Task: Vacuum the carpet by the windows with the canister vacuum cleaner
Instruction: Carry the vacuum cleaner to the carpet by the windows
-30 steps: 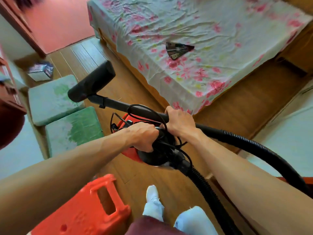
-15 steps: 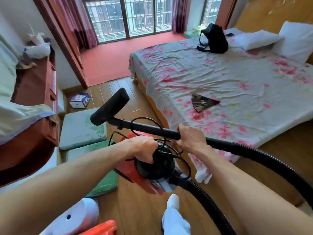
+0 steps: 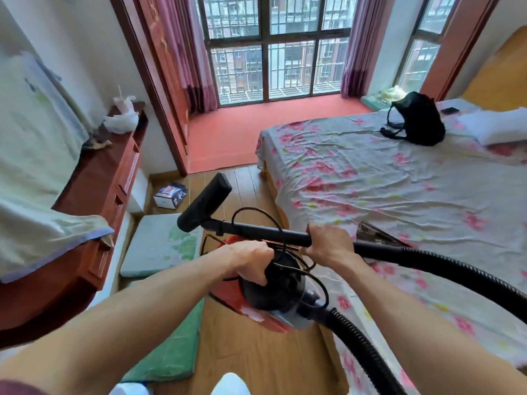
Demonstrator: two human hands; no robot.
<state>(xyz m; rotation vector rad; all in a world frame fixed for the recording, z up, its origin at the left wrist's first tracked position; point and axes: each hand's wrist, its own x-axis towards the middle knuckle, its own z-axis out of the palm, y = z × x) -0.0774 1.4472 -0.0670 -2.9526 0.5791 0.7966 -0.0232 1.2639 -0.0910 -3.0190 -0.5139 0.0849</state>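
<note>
I carry a red and black canister vacuum off the floor. My left hand grips its top handle, where a loose black cord is looped. My right hand grips the black wand, which runs left to a black floor nozzle raised in the air. A ribbed black hose arcs from the wand round to the canister. The red carpet lies ahead below the windows.
A bed with a floral sheet fills the right side, a black bag on it. A red-brown dresser stands left. Green and white cushions and a small box lie on the wood floor.
My view has lifted from the floor to the windows and carpet, and I have moved forward along the bed. Both hands keep the same grips on the vacuum.
</note>
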